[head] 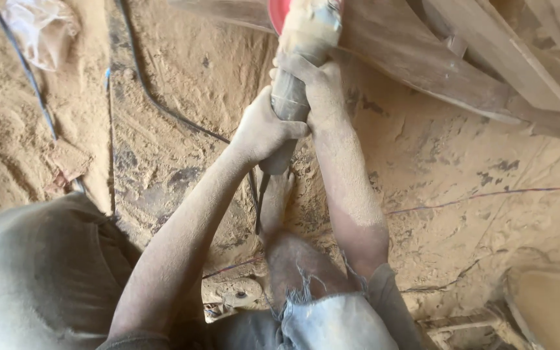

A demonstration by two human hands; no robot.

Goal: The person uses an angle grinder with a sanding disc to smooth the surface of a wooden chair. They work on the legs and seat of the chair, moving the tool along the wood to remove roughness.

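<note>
Both my hands are clamped on a dust-caked power sander (pixel 293 71), my left hand (pixel 264 129) low on its handle and my right hand (pixel 319 91) higher up the body, pressing its head to a curved wooden piece (pixel 422 71). Sawdust blankets the floor (pixel 435 168), so I judge much sanding done; how much of the wood remains rough I cannot tell.
</note>
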